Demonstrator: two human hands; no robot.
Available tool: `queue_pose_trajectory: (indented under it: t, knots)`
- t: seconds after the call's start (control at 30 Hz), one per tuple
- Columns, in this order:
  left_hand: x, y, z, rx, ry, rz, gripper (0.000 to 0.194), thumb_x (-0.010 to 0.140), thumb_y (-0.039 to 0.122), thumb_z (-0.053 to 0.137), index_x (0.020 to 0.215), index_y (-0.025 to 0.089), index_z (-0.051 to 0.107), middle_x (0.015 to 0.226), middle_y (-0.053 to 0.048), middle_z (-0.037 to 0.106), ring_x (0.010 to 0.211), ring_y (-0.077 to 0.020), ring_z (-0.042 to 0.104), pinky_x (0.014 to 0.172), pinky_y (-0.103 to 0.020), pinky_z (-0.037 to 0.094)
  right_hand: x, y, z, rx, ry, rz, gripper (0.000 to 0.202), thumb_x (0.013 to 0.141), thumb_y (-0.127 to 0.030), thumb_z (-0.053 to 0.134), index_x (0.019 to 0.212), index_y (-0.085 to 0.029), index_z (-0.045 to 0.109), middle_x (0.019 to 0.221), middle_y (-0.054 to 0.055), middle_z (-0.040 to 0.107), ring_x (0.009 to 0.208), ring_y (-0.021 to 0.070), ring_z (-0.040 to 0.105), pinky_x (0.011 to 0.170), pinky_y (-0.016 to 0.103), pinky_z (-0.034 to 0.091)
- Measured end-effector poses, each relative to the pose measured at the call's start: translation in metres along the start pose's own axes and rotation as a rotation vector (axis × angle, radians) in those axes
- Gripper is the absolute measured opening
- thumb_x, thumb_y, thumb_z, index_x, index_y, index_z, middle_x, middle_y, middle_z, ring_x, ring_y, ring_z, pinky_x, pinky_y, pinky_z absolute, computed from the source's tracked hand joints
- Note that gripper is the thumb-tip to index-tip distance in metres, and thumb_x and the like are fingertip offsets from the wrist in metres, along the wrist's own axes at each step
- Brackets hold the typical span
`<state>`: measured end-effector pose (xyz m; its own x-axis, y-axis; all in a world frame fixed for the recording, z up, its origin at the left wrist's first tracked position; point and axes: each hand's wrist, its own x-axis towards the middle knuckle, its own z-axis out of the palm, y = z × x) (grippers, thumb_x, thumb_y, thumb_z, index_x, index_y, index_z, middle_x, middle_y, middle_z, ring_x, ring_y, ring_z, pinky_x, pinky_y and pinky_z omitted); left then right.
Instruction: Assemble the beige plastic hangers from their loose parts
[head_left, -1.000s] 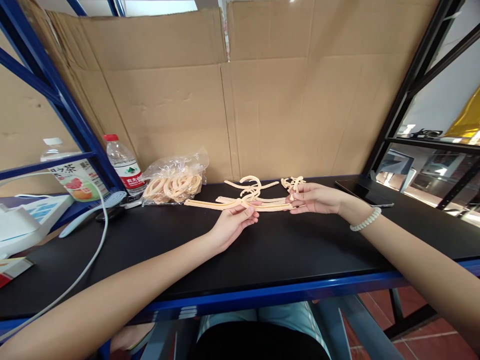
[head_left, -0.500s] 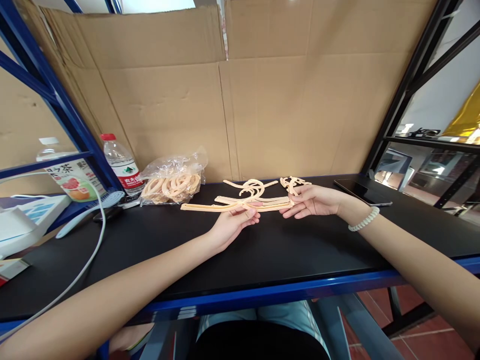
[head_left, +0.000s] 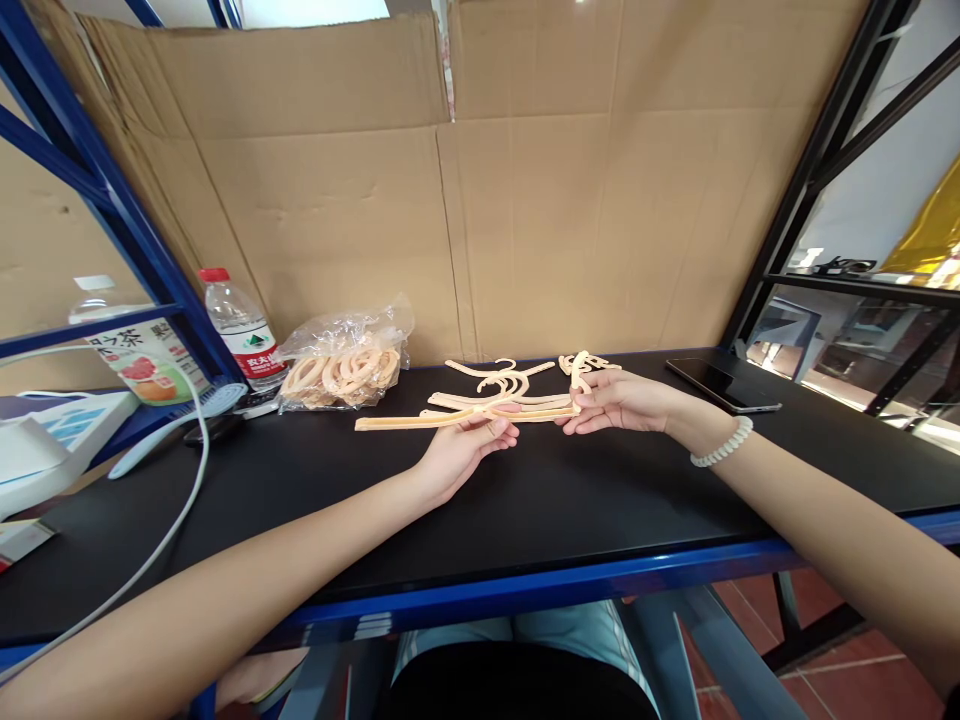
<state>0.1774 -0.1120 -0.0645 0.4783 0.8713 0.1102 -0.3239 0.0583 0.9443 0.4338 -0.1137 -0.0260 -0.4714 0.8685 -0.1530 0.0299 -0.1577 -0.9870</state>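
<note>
Two hands [head_left: 469, 447] hold a slender peach bar [head_left: 394, 424] and a curved piece [head_left: 578, 373].

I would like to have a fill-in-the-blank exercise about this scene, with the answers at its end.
1. Beyond the left hand and the long peach-coloured piece it holds stands a panel of ____.
2. The bracelet circles the ____ wrist.
3. The bottle beside the plastic bag has a ____ cap.
Missing words: cardboard; right; red.

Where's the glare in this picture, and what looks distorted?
Head view: highlights on the plastic bag, washed-out patch above the cardboard; head view: blue post and black post lean outward, likely lens distortion; head view: left hand fairly sharp.
</note>
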Motion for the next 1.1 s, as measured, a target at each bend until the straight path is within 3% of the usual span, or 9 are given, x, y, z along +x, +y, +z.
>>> queue_pose_trajectory:
  t: [0.17,0.6,0.87,1.1]
  knots:
    - [0.000,-0.001,-0.002,0.021,0.034,0.032,0.025,0.066,0.031,0.081,0.081,0.012,0.074,0.077,-0.007,0.068,0.072,-0.0137,0.061,0.074,-0.028,0.050,0.001,0.002,0.005,0.003,-0.015,-0.023,0.027,0.074,-0.025,0.076,0.083,-0.014,0.053,0.087,0.013,0.071,0.086,0.0235,0.070,0.080,0.030,0.058]
    - [-0.001,-0.003,-0.002,0.064,0.040,0.056,0.029,0.069,0.033,0.078,0.089,0.012,0.073,0.073,-0.007,0.069,0.067,-0.0138,0.061,0.071,-0.028,0.049,0.003,0.003,-0.001,0.074,-0.082,0.082,0.027,0.075,-0.026,0.075,0.081,-0.015,0.051,0.095,0.017,0.071,0.090,0.0242,0.069,0.078,0.029,0.057]
    - [0.000,-0.004,-0.004,0.053,0.046,0.060,0.029,0.068,0.032,0.079,0.088,0.012,0.073,0.073,-0.007,0.069,0.068,-0.0139,0.062,0.071,-0.027,0.050,0.002,0.004,0.006,-0.016,-0.016,-0.076,0.029,0.070,-0.026,0.078,0.077,-0.015,0.052,0.076,0.005,0.067,0.080,0.0204,0.070,0.078,0.029,0.057]
    - [-0.002,-0.002,-0.001,0.061,0.046,0.060,0.030,0.068,0.033,0.080,0.087,0.012,0.073,0.071,-0.006,0.069,0.067,-0.0138,0.062,0.071,-0.027,0.050,0.005,0.010,0.011,-0.080,0.025,-0.131,0.025,0.074,-0.026,0.073,0.077,-0.016,0.051,0.078,0.009,0.070,0.067,0.0142,0.066,0.064,0.024,0.056]
